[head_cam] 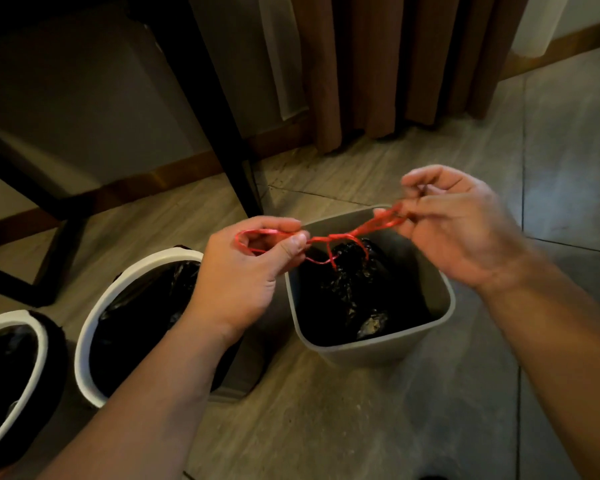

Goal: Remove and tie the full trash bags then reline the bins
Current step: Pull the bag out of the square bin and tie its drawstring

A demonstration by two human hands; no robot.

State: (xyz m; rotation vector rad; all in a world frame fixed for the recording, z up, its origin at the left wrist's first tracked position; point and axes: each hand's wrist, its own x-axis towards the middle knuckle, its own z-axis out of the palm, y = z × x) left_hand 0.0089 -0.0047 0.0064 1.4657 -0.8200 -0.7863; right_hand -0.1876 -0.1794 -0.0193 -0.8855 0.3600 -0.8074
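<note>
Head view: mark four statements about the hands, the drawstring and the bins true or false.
1. The left hand and right hand both pinch the red drawstring. True.
2. The black bag lies on the floor beside the grey bin. False: it sits inside that bin.
3. The white bin to the left holds a black liner. True.
4. Only two bins show. False: a third bin shows at the left edge.

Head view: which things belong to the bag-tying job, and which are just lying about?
Job: red plastic drawstring, pinched by left hand and right hand; black plastic trash bag it closes; grey square plastic bin holding it; white-rimmed black-lined bin; second white-rimmed bin at left edge.
Bystanders: brown curtain; black table frame; grey floor tiles.
</note>
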